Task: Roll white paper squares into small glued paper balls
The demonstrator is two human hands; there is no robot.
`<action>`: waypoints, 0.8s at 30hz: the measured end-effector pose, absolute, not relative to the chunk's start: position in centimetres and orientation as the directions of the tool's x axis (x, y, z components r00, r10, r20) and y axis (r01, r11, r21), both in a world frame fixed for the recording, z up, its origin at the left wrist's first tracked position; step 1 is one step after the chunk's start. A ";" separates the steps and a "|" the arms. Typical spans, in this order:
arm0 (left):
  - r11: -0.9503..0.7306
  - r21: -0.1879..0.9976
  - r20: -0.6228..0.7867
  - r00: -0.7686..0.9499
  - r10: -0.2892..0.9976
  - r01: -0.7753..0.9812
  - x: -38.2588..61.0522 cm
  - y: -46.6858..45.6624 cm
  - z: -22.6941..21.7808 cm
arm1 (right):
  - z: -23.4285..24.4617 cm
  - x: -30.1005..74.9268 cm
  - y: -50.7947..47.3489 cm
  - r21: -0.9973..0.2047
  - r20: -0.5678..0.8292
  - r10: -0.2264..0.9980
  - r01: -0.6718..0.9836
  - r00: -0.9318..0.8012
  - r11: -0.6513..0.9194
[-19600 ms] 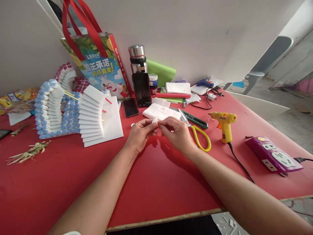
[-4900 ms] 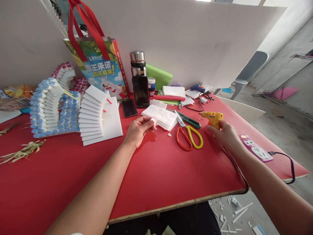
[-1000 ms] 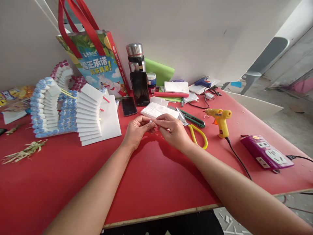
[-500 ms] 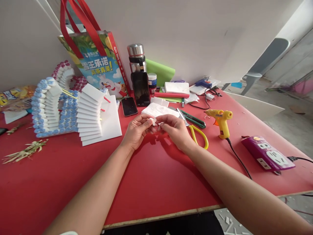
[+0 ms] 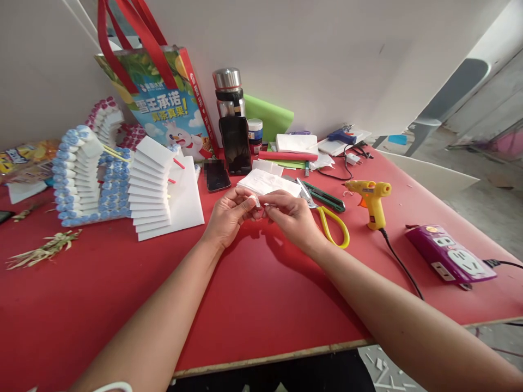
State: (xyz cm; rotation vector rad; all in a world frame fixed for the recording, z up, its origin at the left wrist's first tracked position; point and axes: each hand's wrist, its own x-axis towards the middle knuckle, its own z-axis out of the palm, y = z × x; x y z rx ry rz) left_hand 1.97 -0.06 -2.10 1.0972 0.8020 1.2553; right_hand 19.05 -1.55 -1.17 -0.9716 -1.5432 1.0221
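Note:
My left hand (image 5: 229, 218) is closed, thumb against forefinger, on a small crumpled piece of white tissue (image 5: 255, 200). Opposite it, my right hand (image 5: 291, 216) has its fingers pinched together, with a thin white sliver showing at the tips. The fingertips almost meet, and what lies between them is partly hidden. Just beyond both hands is a stack of white tissue sheets (image 5: 267, 181) on the red table (image 5: 261, 305). Scissors with yellow handles (image 5: 341, 231) lie beside my right wrist, along with a green utility knife (image 5: 327, 197).
Right of the scissors stands a yellow glue gun (image 5: 371, 201), near a purple power strip (image 5: 449, 256). Fanned white foam pieces (image 5: 149, 190) and a blue-and-white folded structure (image 5: 81, 179) occupy the left. Behind are a phone (image 5: 216, 177), a steel flask (image 5: 227, 90) and a printed bag (image 5: 163, 109).
Both hands stay nearly in place, with small finger shifts around the white tissue. The right fingers sit slightly more extended. The view has tilted a little.

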 end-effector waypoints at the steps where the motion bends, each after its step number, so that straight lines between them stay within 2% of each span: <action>1: -0.050 0.949 0.106 0.166 0.980 -0.312 2.0 -0.1 -2.1 | -1.2 19.1 -1.5 -0.937 0.314 0.934 0.103 -0.172 0.334; 6: -0.106 0.968 0.142 0.147 0.979 -0.229 2.1 -0.1 -2.2 | -1.5 19.2 -1.5 -0.848 0.447 0.877 0.228 -0.178 0.479; 10: -0.120 0.970 0.154 0.152 0.976 -0.209 2.1 -0.1 -2.3 | -1.7 19.4 -1.7 -0.684 0.582 0.781 0.383 -0.226 0.620; 14: -0.158 0.973 0.182 0.142 0.973 -0.167 2.1 -0.2 -2.4 | -1.6 19.5 -1.9 -0.550 0.612 0.734 0.510 -0.293 0.662; 20: -0.198 0.969 0.218 0.130 0.967 -0.150 2.2 -0.2 -2.6 | -1.6 19.4 -2.1 -0.487 0.590 0.730 0.570 -0.345 0.662; 24: -0.172 0.965 0.195 0.101 0.976 -0.200 2.1 0.0 -2.7 | -1.5 19.3 -2.2 -0.517 0.585 0.732 0.535 -0.350 0.668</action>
